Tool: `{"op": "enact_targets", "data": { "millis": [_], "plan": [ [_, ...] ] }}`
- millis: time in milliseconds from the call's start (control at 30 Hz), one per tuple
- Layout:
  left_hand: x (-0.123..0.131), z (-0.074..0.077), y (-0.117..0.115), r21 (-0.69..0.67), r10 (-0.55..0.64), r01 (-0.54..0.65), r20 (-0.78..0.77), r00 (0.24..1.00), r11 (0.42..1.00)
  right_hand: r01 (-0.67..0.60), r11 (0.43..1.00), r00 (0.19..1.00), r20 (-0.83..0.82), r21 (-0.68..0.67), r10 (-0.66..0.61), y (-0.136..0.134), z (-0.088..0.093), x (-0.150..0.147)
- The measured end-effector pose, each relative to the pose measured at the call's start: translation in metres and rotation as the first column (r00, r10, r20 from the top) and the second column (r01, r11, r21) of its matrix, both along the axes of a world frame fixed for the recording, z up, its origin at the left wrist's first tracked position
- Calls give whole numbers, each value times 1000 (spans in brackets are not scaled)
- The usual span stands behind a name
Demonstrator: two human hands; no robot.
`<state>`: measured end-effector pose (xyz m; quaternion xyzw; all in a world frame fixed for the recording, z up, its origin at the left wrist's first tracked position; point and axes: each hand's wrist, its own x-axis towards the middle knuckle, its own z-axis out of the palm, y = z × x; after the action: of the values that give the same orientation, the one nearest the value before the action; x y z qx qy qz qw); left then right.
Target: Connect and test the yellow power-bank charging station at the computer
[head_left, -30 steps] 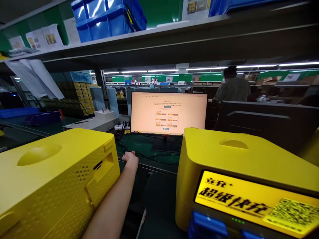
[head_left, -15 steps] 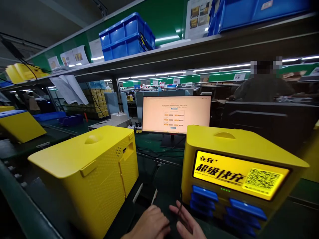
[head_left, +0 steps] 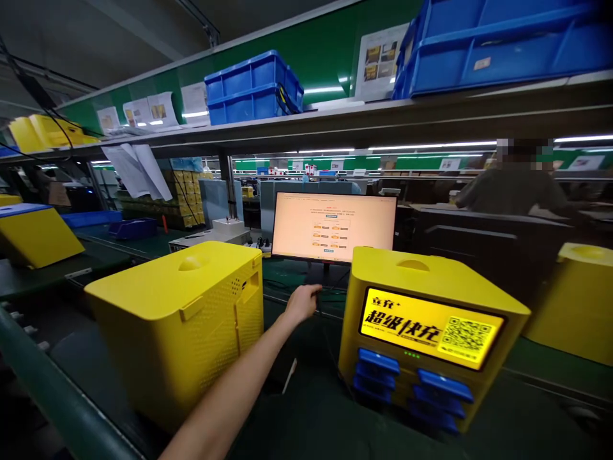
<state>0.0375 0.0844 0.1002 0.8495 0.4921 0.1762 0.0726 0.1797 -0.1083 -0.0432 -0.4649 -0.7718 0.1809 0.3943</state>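
The left hand point(head_left: 302, 302), fingers loosely curled and empty, reaches just below the monitor point(head_left: 334, 227).

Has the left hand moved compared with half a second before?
Yes. The left hand went forward, away from the body: earlier it lay low near the yellow cabinet with blue slots, now it reaches toward the monitor base.
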Motion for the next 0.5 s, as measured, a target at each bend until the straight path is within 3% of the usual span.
{"op": "enact_targets", "data": {
  "millis": [100,167,233,300,333,367,433,500],
  "plan": [
    [31,34,2,-20,-25,24,-44,999,1000,-18,999,994,113,46,12,6,12,-12],
    [36,53,-21,-12,-55,54,-105,993,998,21,995,961,271,100,-47,10,17,-19],
    [21,70,-61,21,-103,108,-171,980,994,101,982,887,432,159,-161,19,16,-24],
    [-15,88,-106,59,-173,191,-226,959,980,151,965,827,508,214,-242,32,8,-26],
    [-40,98,-125,98,-211,243,-256,943,965,122,961,829,507,249,-237,37,2,-25],
    [-68,109,-140,134,-173,215,-269,948,967,54,954,837,507,296,-205,42,-4,-25],
    [-127,135,-153,222,81,-21,-264,961,975,-138,915,837,538,380,-97,47,-11,-25],
    [-177,160,-141,300,410,-325,-294,863,897,-323,875,816,574,361,64,47,-7,-30]
  ]
}}
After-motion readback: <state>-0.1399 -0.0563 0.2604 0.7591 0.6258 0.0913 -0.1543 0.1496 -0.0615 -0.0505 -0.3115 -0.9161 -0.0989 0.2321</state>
